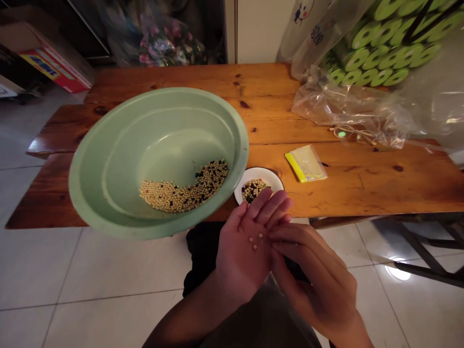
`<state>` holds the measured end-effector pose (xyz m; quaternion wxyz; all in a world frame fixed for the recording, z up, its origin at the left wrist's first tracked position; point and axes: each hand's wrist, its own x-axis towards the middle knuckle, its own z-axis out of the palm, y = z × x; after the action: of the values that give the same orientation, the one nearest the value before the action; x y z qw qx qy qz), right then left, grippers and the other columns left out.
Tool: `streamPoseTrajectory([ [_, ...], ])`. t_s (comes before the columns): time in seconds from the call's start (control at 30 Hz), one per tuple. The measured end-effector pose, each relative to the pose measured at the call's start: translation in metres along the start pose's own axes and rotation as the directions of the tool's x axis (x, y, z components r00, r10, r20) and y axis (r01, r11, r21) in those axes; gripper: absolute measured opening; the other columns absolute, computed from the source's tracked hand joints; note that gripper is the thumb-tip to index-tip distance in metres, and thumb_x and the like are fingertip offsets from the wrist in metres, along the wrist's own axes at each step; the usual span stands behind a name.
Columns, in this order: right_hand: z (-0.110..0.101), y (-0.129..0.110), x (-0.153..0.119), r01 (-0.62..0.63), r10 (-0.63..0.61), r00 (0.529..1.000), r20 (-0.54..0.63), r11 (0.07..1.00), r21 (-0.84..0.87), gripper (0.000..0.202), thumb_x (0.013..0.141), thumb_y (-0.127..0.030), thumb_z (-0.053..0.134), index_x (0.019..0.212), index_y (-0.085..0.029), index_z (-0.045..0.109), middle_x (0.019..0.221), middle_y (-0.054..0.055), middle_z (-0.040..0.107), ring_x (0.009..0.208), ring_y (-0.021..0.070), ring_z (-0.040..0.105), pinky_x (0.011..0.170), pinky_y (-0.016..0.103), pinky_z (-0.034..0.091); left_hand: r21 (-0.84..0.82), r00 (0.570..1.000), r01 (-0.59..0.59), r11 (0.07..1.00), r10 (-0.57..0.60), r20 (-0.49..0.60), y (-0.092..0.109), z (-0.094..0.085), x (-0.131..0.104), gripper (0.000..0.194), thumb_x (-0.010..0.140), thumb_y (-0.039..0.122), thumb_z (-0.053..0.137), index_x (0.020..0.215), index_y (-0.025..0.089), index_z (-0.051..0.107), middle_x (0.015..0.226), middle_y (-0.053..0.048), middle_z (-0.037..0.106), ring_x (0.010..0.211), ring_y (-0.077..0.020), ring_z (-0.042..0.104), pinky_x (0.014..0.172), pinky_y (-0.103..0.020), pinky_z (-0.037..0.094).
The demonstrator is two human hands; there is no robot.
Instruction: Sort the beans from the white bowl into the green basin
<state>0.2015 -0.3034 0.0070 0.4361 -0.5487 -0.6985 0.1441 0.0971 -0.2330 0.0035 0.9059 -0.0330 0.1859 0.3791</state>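
My left hand [246, 251] is palm up with its fingers spread, and a few pale beans [255, 246] lie on the palm. My right hand [315, 270] touches the edge of that palm, thumb and fingertips drawn together; what they pinch, if anything, is too small to see. Just beyond my fingers is a white plate [276, 181] with mixed pale and dark beans [252, 189]. A large green basin [163, 108] stands tilted to the left, and pale and black beans [181, 195] are gathered along its near side.
On the wooden table [268, 116] lies a yellow-edged packet [307, 164]. Clear plastic bags [348, 104] and green rolls [377, 55] take up the back right. A red and white box [58, 67] is on the left. A dark metal frame [427, 266] stands at the right.
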Motion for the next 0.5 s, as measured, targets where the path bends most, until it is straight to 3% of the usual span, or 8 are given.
streamPoseTrajectory([
  [0.27,-0.003,-0.004,0.005,0.001,-0.001,1.0,-0.005,1.0,0.012,0.026,0.075,0.002,0.06,0.095,-0.015,0.059,0.097,0.006,0.063,0.092,0.0169,0.059,0.084,0.034,0.052,-0.023,1.0,-0.001,1.0,0.001,0.0,-0.001,0.004,0.0,0.053,0.097,0.029,0.022,0.093,0.018,0.074,0.097,-0.001,0.076,0.101,-0.0138,0.067,0.094,-0.027,0.046],
  [0.5,-0.013,-0.01,0.015,0.037,-0.037,0.999,-0.024,0.999,-0.007,0.026,0.075,0.004,0.06,0.093,-0.014,0.057,0.091,0.007,0.062,0.089,0.0175,0.057,0.079,0.035,0.052,-0.026,0.999,0.007,1.0,-0.008,-0.044,-0.001,0.02,0.001,0.051,0.097,0.029,0.026,0.089,0.018,0.074,0.095,-0.002,0.076,0.099,-0.0138,0.067,0.093,-0.026,0.046],
])
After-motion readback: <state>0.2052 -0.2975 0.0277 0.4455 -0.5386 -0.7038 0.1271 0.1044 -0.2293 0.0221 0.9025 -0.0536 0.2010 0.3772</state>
